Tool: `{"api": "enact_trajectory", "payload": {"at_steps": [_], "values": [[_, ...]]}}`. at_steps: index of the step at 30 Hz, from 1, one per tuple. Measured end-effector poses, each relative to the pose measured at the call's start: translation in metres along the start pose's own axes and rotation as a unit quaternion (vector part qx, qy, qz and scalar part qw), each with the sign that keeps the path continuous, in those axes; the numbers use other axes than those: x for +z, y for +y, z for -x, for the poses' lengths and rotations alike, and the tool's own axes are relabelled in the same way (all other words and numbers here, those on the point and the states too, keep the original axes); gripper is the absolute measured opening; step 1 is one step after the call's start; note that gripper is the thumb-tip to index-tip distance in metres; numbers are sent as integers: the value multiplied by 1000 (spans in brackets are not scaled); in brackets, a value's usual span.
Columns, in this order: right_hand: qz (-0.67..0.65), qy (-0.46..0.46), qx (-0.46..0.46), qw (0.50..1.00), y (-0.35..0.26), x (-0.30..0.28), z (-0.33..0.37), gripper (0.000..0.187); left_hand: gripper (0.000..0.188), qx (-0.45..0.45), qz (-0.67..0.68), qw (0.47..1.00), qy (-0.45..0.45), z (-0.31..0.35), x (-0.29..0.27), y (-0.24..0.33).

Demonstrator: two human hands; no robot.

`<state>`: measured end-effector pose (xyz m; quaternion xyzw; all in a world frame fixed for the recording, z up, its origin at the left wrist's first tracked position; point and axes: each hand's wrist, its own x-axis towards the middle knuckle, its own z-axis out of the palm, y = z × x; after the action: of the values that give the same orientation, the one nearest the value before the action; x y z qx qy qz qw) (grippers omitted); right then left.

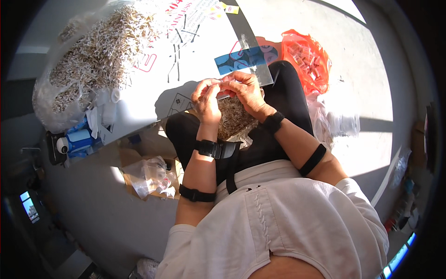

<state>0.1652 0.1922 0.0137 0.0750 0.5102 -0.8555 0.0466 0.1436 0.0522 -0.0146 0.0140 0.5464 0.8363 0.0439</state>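
Observation:
My left hand (207, 98) and my right hand (247, 94) meet over the near edge of the table, fingertips pinched together. Between them is a small, pale thing, mostly covered by the fingers; its kind cannot be made out. Just below the hands, between my knees, lies a heap of thin beige pieces (232, 118). A blue printed strip (246, 59) rests on the table beyond my right hand. Several thin dark sticks (177, 55) are scattered on the white tabletop (186, 74) farther off.
At the far left a clear plastic bag (49, 108) spills a large pile of thin beige pieces (104, 56). A blue-and-white bottle (78, 141) is by the left table edge. An orange-red bag (289, 41) holds small packets at right. Below the table, a cardboard box (127, 160) contains clear plastic.

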Motion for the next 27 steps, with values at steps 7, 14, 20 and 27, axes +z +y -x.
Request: {"api": "enact_trajectory", "payload": {"at_steps": [7, 14, 20, 27], "values": [[-29, -18, 12, 999, 3, -11, 0, 20, 18, -28, 46, 999, -9, 5, 1, 7], [-10, -29, 4, 1000, 2, -11, 0, 20, 18, -22, 69, 997, -36, 1, -9, 2], [-28, -43, 12, 999, -3, -14, -1, 20, 16, -15, -27, 999, -28, -2, 3, 15], [-7, -48, 8, 999, 2, -16, -3, 25, 12, 26, -50, 998, -43, -1, 6, 16]]}}
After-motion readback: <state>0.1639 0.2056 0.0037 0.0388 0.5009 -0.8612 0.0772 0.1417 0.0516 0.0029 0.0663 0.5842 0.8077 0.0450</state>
